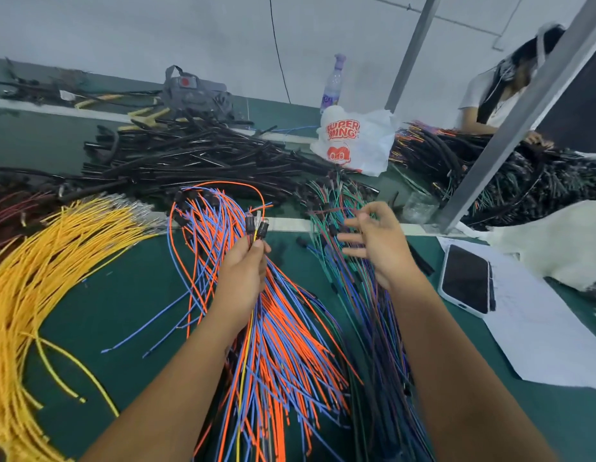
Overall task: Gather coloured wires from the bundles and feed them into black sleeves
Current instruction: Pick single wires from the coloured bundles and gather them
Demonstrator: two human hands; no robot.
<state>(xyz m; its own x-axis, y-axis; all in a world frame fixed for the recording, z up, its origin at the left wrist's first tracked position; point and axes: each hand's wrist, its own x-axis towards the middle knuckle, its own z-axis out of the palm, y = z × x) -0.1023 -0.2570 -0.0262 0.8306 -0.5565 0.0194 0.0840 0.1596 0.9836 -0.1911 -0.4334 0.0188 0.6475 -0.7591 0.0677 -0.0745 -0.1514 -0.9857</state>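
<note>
**Left hand holds a few wires, right hand free over the green bundle**

We see the left hand (245, 271) pinching a small group of wires (256, 228), black connector ends up, above the orange-and-blue bundle (276, 345) on the green table (123, 295). Right hand (376, 241) is spread, fingers relaxed, gripping nothing, over the green-and-dark bundle (343, 235). Black sleeves (196, 155) are piled behind. Yellow bundle (56, 248) far left. Phone (466, 278) on paper (540, 328) right; plastic bag (356, 138) behind.
</note>
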